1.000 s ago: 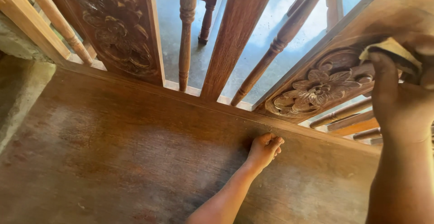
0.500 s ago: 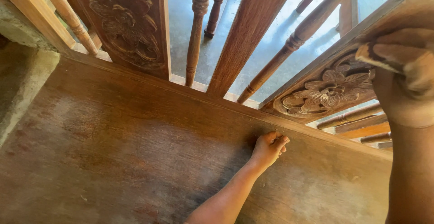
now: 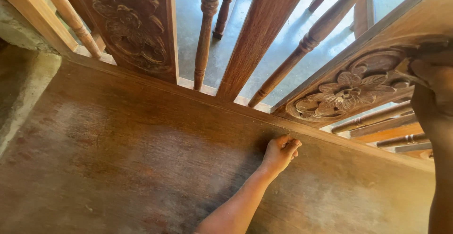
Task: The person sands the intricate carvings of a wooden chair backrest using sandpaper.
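My left hand [image 3: 281, 153] lies curled in a loose fist on the dark wooden seat board [image 3: 141, 158], knuckles against the back rail, holding nothing. At the right edge my right hand [image 3: 434, 80] presses on the end of a carved flower panel [image 3: 347, 92] in the backrest. It is closed on a folded piece of sandpaper [image 3: 405, 68], of which only a tan edge shows. My right forearm fills the lower right corner and hides the panel's right end.
The backrest has a second carved panel [image 3: 130, 26] at upper left, turned spindles [image 3: 205, 36] and a broad flat slat [image 3: 264, 31] between the two panels. Grey concrete floor [image 3: 283, 36] shows through the gaps. A concrete ledge [image 3: 19, 87] borders the seat on the left.
My right hand has slid to the right along the carved panel, and the sandpaper is now mostly hidden. The view shifted slightly. My left hand stays in place.
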